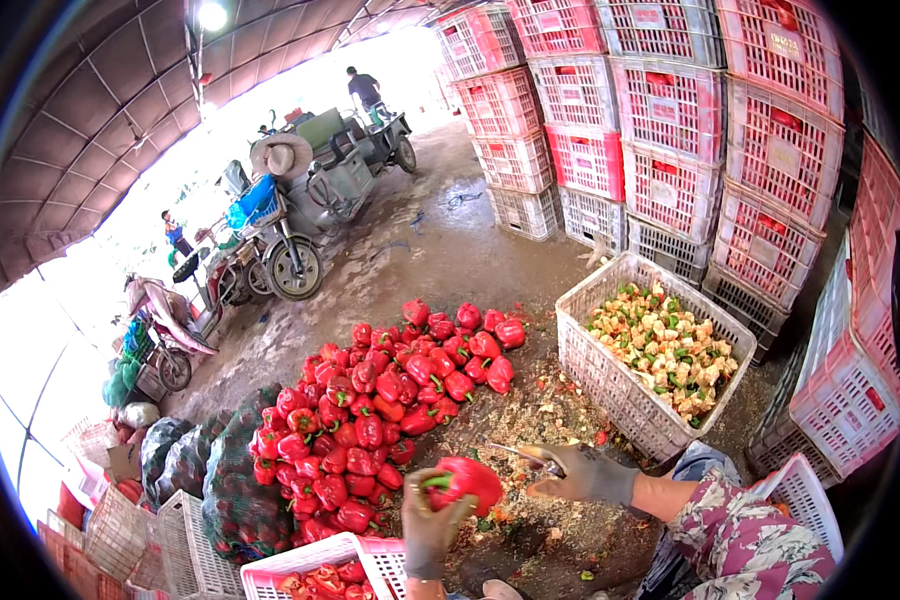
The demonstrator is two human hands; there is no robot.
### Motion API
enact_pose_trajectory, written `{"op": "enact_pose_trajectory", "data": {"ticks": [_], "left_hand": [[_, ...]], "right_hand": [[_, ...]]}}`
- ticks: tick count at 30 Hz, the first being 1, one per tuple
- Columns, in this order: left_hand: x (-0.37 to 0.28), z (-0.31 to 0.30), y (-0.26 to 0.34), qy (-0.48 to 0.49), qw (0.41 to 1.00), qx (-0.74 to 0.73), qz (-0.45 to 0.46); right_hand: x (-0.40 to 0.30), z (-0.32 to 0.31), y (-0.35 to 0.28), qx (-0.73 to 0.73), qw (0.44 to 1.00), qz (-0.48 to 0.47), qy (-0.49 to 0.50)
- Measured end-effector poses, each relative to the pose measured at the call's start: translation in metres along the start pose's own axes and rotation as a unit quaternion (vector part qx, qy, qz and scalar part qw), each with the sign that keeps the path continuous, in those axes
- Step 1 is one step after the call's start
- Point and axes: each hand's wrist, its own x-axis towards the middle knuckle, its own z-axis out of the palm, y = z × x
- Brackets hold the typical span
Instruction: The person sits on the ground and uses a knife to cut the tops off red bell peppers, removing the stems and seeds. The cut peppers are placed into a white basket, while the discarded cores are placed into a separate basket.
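A red bell pepper (474, 484) with its green stem toward the left is held in my gloved left hand (429, 525). To its right, my gloved right hand (589, 472) grips a small knife (516, 451), whose blade points left toward the pepper without touching it. Beyond both hands lies a big heap of whole red bell peppers (367, 427) on the floor. Below the heap, a pink and white plastic crate (307, 555) contains cut red pepper pieces (330, 581). At the right, a pale plastic crate (607, 397) holds pepper cores with green stems (664, 341).
Stacked crates of red peppers (667, 135) rise at the back right. Filled mesh sacks (240, 480) and a white crate (195, 544) are at left. Scraps litter the floor (547, 420). Several cargo tricycles (292, 262) stand farther off, with a person (363, 86) near one.
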Motion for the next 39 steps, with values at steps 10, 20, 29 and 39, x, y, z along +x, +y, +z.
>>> {"op": "enact_pose_trajectory", "data": {"ticks": [10,20,29,39], "left_hand": [[-0.012,0.023,-0.023,-0.176,0.977,-0.113,-0.039],[-0.013,0.025,0.006,-0.196,0.954,-0.207,-0.092],[-0.006,0.040,0.023,-0.151,0.983,-0.107,-0.021],[-0.010,0.055,-0.020,-0.144,0.984,-0.097,-0.030]], "right_hand": [[0.013,0.002,-0.024,0.194,0.973,-0.032,-0.124],[-0.003,-0.009,-0.044,0.262,0.963,-0.023,-0.056],[-0.001,-0.015,-0.045,0.303,0.950,0.072,-0.026],[0.013,-0.003,-0.042,0.113,0.991,0.041,0.063]]}}
